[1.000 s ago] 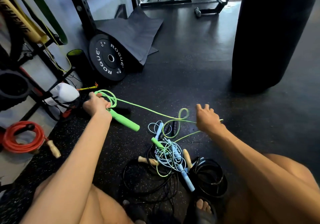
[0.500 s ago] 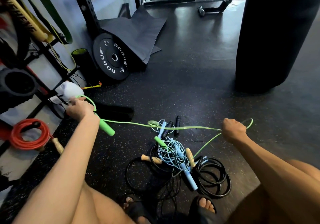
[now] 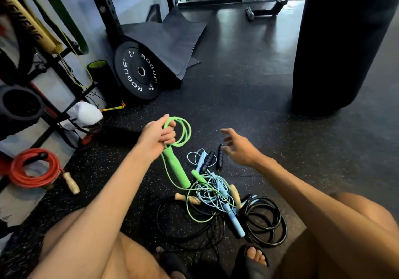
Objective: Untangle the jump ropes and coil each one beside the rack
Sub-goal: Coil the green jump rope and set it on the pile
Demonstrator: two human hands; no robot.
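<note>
Rubber gym floor [image 3: 248, 88], black with pale flecks, seen from above a crouching person; all positions are given from the tangled heap [image 3: 213, 192] of jump ropes lying on the floor between the knees. Left hand [image 3: 156, 137], just beyond the heap's left edge, is clenched around several loops of the green jump rope [image 3: 183, 131], whose green handle [image 3: 176, 168] hangs down from the fist towards the heap while the loose cord runs on into the tangle. Right hand [image 3: 239, 147], just beyond the heap's far right edge, is released with fingers spread, grasping nothing. In the heap: a pale blue rope [image 3: 234, 220], a black rope coil [image 3: 265, 220] on its right side, wooden handles [image 3: 186, 198] and two black handles [image 3: 208, 161] on its far side. Well left of the heap stands the storage rack [image 3: 41, 68], with a coiled red rope [image 3: 32, 168] on the pale floor at its foot and a white bag [image 3: 83, 114] against it. Beyond the heap to the left, a bumper plate [image 3: 138, 71] leans against a black upright [image 3: 103, 10], beside folded mats [image 3: 170, 39] and a foam roller [image 3: 99, 71]. Beyond and to the right hangs a black punching bag [image 3: 336, 41]. A sandalled foot [image 3: 255, 257] rests just on the near side of the heap
</note>
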